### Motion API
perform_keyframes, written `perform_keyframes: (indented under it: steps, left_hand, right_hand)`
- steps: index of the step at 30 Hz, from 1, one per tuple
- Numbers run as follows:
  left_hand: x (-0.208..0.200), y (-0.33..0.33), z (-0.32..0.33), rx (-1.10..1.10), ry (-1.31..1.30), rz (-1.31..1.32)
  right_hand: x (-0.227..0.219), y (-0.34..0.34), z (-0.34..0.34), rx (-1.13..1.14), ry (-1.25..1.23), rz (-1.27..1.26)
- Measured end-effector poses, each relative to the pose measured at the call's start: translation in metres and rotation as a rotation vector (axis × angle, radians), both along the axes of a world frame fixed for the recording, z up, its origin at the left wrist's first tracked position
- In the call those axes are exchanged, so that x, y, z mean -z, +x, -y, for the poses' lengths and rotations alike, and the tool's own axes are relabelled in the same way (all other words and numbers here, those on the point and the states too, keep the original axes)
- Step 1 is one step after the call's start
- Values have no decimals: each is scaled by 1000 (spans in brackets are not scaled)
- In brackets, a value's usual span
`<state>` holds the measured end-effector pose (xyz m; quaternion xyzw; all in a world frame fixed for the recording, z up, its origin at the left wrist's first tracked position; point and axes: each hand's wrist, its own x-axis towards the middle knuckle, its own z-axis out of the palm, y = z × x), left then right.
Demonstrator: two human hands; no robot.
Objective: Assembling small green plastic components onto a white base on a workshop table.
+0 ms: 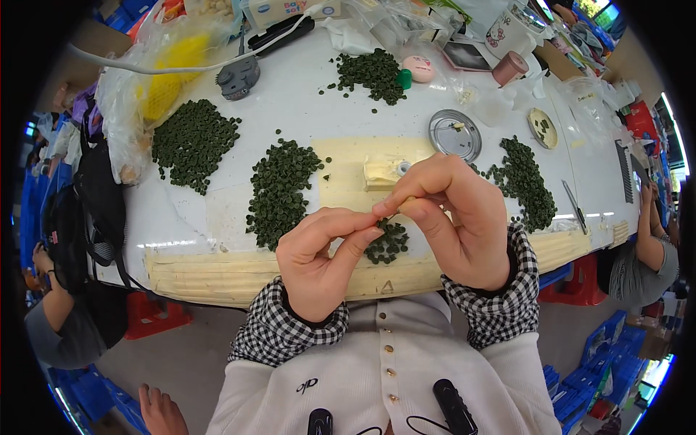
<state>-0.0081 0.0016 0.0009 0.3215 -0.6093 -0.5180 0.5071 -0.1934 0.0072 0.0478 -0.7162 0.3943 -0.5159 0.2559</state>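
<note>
Both hands meet over a small pile of dark green pieces (386,245) near the table's front edge. With thumb and forefinger pressed together, my left hand (317,255) pinches something too small to name. My right hand (460,225) is closed in a similar pinch just beside it, and its fingertips hide most of what it grips. A thin, short bit seems to run between the two pinches. Beyond my fingers, a pale taped block (382,176) sits on yellowish tape, with a small ring-shaped part at its right end.
Larger heaps of green pieces lie at left (194,143), centre-left (281,190), back (371,75) and right (523,185). A round metal tin lid (454,135), a cream dish (542,129) and a slim pen-like tool (574,205) lie to the right. A white cable (196,69) crosses the back left. People sit at both sides.
</note>
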Motion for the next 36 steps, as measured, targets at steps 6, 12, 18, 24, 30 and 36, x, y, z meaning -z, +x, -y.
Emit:
perform_keyframes:
  steps: [6,12,18,24,30,36]
  left_hand:
    - [1,-1,0,-8,-1,-3]
    - [1,0,-1,-12,4,-2]
    - [3,0,-1,-25,7,-31]
    - [3,0,-1,-43,6,-32]
    - [2,1,-1,-61,-5,-32]
    - [3,0,0,-73,-53,-3]
  right_hand:
    - [1,0,1,-6,-2,55]
    - [4,-9,11,402,-152,-112]
    - [11,-9,17,472,-147,-421]
    - [2,-5,8,472,-127,-446]
    - [-8,1,-26,150,190,-148]
    - [9,9,-38,83,246,-43]
